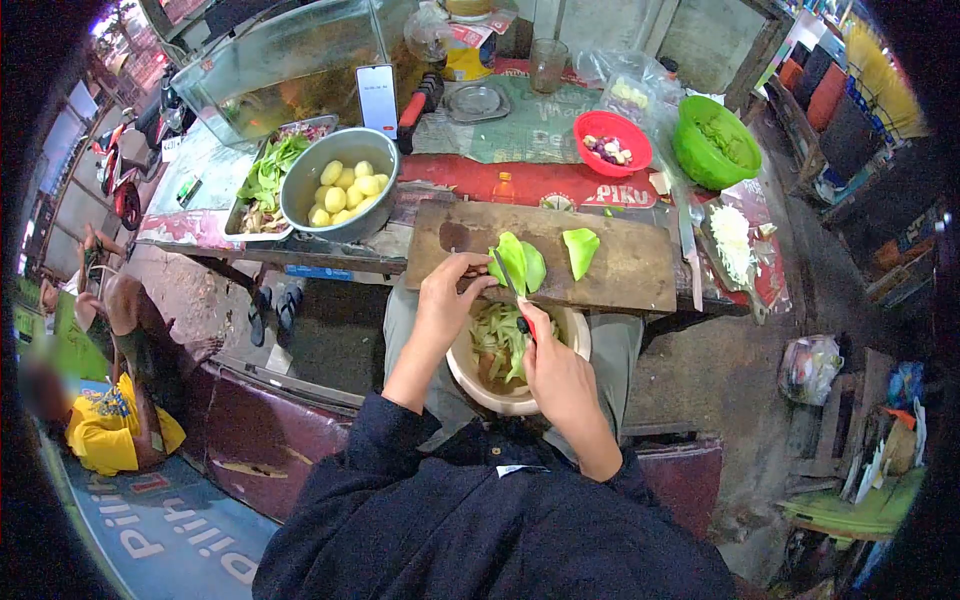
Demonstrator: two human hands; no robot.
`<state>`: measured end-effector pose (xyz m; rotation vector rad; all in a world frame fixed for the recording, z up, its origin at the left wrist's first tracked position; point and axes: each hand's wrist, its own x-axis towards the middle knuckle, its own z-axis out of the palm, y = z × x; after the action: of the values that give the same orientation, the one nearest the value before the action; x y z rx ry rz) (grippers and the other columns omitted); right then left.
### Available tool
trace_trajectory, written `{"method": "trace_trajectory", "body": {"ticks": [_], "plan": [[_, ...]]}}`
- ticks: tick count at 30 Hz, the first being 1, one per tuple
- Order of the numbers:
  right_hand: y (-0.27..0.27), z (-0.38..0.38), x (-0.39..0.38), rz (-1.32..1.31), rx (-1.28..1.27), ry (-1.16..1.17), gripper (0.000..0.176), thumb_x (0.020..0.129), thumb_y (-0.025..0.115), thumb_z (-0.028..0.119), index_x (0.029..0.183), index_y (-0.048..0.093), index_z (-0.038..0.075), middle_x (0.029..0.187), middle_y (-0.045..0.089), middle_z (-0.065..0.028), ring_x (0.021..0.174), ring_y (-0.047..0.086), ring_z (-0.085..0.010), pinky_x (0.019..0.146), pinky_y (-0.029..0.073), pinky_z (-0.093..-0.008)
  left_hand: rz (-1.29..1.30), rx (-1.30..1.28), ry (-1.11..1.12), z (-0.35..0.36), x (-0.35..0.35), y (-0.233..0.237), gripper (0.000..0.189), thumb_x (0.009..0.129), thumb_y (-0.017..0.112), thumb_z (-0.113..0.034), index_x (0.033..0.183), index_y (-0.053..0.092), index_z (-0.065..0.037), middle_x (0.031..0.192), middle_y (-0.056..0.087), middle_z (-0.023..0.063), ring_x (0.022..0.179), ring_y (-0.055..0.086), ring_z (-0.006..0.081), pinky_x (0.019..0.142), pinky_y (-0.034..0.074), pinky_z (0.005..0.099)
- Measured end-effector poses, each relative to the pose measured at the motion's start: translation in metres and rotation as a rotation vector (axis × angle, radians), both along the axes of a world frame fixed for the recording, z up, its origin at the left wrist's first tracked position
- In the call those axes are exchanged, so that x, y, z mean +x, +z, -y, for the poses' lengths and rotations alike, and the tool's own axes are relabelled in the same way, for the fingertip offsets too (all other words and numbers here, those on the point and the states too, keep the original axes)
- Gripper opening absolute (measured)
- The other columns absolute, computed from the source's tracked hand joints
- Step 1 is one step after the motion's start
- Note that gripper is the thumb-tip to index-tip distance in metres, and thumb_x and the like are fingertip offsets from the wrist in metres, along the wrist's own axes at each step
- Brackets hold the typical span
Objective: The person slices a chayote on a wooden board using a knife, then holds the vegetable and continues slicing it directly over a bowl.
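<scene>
My left hand (448, 297) pinches the edge of a bright green vegetable piece (510, 262) at the near edge of a wooden cutting board (630, 265). My right hand (560, 385) is closed around the red and black handle of a knife (502, 268), its blade lying against that piece. A paler green piece (534, 268) sits just behind it, and another green piece (580, 252) lies apart on the right of the board. Below the hands, a cream bowl (462, 370) between my legs holds thin pale green strips (490, 335).
Left of the board stand a grey pot (293, 185) of peeled potatoes and a tray (238, 222) of leafy greens. A phone (377, 98) leans behind them. To the right are a red bowl (638, 133), a green basket (690, 165), another knife (689, 235) and shredded white vegetable (733, 245). A person (110, 430) sits at left.
</scene>
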<state>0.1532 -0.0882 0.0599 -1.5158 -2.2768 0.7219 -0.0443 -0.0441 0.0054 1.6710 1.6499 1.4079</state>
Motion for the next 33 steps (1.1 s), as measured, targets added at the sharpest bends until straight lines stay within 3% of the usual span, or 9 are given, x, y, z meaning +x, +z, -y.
{"method": "trace_trajectory", "body": {"ticks": [8,10,14,17,21,29,33], "plan": [[-0.007,-0.005,-0.001,0.025,0.022,0.002,0.057,0.097,0.056,0.014,0.15,0.036,0.021,0.075,0.069,-0.0185,0.069,0.07,-0.0387,0.062,0.055,-0.0532,-0.025,0.002,-0.006,0.0,0.0,0.003,0.027,0.081,0.078,0.002,0.107,0.07,-0.001,0.103,0.072,0.0138,0.091,0.073,0.0265,0.08,0.058,0.0342],[-0.015,-0.008,-0.003,0.026,0.031,0.001,0.057,0.097,0.056,0.014,0.15,0.037,0.021,0.074,0.069,-0.0186,0.069,0.07,-0.0388,0.062,0.055,-0.0533,0.009,-0.023,-0.015,0.0,0.0,0.004,0.027,0.082,0.076,0.003,0.109,0.071,-0.001,0.102,0.074,0.0109,0.092,0.073,0.0201,0.082,0.058,0.0315],[-0.022,-0.01,-0.007,-0.031,0.046,-0.005,0.055,0.097,0.056,0.013,0.148,0.038,0.02,0.074,0.069,-0.0193,0.068,0.07,-0.0392,0.062,0.054,-0.0535,0.005,-0.01,-0.022,0.001,-0.001,0.004,0.027,0.083,0.075,0.003,0.109,0.071,-0.001,0.103,0.073,0.0113,0.092,0.073,0.0203,0.082,0.058,0.0312],[-0.028,-0.01,-0.01,-0.105,-0.015,-0.002,0.057,0.097,0.055,0.01,0.15,0.035,0.02,0.079,0.068,-0.025,0.073,0.067,-0.0456,0.065,0.051,-0.0567,0.023,-0.019,-0.028,0.001,0.0,0.004,0.027,0.083,0.076,0.002,0.109,0.071,-0.002,0.104,0.073,0.0116,0.093,0.072,0.0209,0.082,0.057,0.0313],[-0.038,-0.01,-0.015,-0.059,-0.09,-0.014,0.058,0.097,0.056,0.009,0.15,0.035,0.02,0.078,0.068,-0.0241,0.073,0.068,-0.0446,0.065,0.052,-0.056,-0.011,-0.008,-0.024,0.002,0.0,0.006,0.028,0.083,0.076,0.0,0.11,0.071,-0.003,0.104,0.072,0.0114,0.094,0.071,0.0231,0.083,0.057,0.0334],[-0.032,-0.007,-0.011,0.17,0.086,0.037,0.061,0.096,0.049,0.008,0.154,0.036,0.024,0.085,0.07,-0.0199,0.076,0.071,-0.0387,0.064,0.055,-0.0514,-0.169,0.039,-0.064,0.003,-0.002,0.013,0.038,0.081,0.076,-0.002,0.118,0.073,-0.009,0.108,0.068,0.0127,0.102,0.067,0.0306,0.089,0.054,0.0382],[-0.014,-0.003,0.0,0.132,0.102,0.049,0.062,0.097,0.048,0.007,0.155,0.034,0.023,0.086,0.069,-0.0195,0.077,0.071,-0.0393,0.065,0.056,-0.0515,-0.17,0.042,-0.043,0.004,-0.001,0.006,0.042,0.081,0.077,-0.003,0.123,0.072,-0.01,0.111,0.069,0.0121,0.101,0.067,0.0302,0.088,0.054,0.0376]]}}
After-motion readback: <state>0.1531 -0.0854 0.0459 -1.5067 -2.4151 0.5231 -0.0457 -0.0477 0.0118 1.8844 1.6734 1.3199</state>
